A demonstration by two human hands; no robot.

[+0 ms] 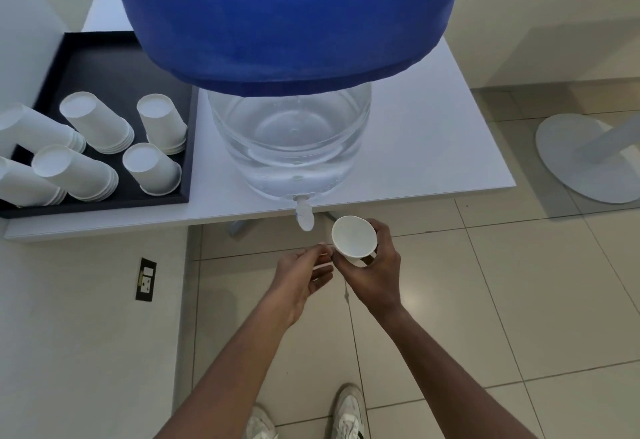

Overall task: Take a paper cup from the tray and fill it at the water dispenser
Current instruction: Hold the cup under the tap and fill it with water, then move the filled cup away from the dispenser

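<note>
The right hand [375, 265] is wrapped around a paper cup [354, 239], fingers curled about its wall, holding it mouth-up and tilted toward the person, just below and to the right of the tap [304, 214]. The cup looks empty. The left hand [301, 274] floats just beside it, fingers loosely half-curled and holding nothing, its fingertips [323, 251] nearly at the cup's rim.

From where I stand, the cup is not under the spout; it sits off to one side. If the tap is opened now, I'd expect water to miss the mouth and land on the floor tiles [467, 317] near the shoes [349, 411]. The tilt is a second worry: a leaning cup spills early as it fills. A thin paper wall squeezed hard could also buckle once it takes weight.

The dispenser [291, 148] sits at the table's [433, 148] front edge with its tap overhanging, so a tug on the lever might shift it. The tray [104, 68] of upturned cup stacks [100, 127] stands well clear to the left.
</note>
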